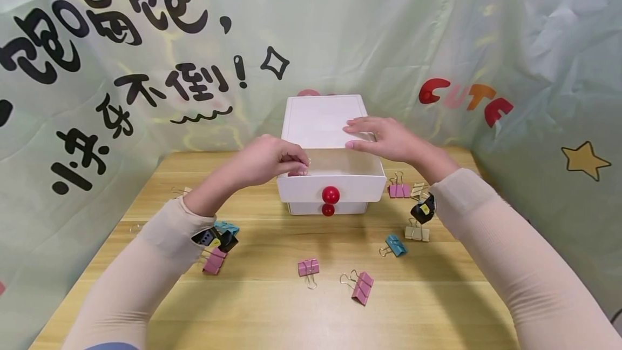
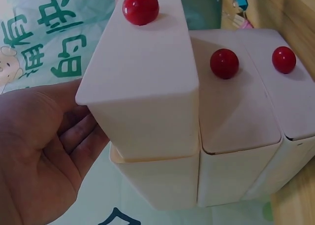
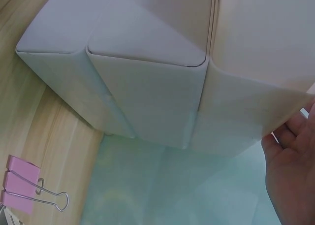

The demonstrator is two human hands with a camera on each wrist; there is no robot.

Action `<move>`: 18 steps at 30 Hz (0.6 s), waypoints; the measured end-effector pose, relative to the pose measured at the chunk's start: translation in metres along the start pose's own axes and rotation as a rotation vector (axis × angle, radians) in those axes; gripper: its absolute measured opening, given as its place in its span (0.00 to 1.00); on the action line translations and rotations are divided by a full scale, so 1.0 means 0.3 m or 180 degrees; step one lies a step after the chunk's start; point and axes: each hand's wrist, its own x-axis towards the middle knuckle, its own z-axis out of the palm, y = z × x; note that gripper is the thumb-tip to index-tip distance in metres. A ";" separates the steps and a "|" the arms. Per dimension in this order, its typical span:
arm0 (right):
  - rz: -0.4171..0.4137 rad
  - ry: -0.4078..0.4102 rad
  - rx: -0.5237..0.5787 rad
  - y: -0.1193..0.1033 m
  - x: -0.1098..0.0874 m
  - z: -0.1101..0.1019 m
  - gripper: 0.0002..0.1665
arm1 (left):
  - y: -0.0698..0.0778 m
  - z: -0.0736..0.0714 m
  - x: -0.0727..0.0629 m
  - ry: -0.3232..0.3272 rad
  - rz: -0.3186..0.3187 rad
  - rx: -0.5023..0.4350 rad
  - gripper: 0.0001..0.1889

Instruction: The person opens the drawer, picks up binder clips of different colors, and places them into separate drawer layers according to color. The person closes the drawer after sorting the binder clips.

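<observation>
A white drawer box (image 1: 320, 118) stands at the back of the table, its top drawer (image 1: 298, 188) pulled out, with a red knob (image 1: 331, 195) on the front. My left hand (image 1: 264, 161) reaches over the drawer's left wall, thumb and fingers pinching a pink binder clip (image 1: 297, 173) just inside; the hand mostly hides it. In the left wrist view the fingers pass behind the drawer side. My right hand (image 1: 389, 136) rests with extended fingers on the box's top right edge, above the drawer. The right wrist view catches part of that hand (image 3: 295, 161) beside the white wall.
Binder clips lie scattered: pink ones (image 1: 308, 267) in front, a teal one (image 1: 396, 246) and a cream one (image 1: 417, 233) at right, a pink one (image 1: 399, 190) beside the box, and more at left. Lower drawers (image 2: 241, 107) are closed. A printed cloth (image 1: 233, 4) hangs behind.
</observation>
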 end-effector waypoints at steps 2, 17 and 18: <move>-0.0004 0.0002 0.0005 0.001 0.000 0.001 0.34 | -0.002 0.004 0.001 0.0015 0.0055 0.0103 0.03; -0.0064 -0.0008 0.0027 0.007 0.002 0.004 0.35 | -0.024 -0.008 -0.093 0.0458 -0.0061 0.0135 0.11; -0.0067 -0.0004 0.0025 0.008 0.002 0.003 0.35 | -0.025 -0.009 -0.102 0.0473 -0.0066 0.0138 0.11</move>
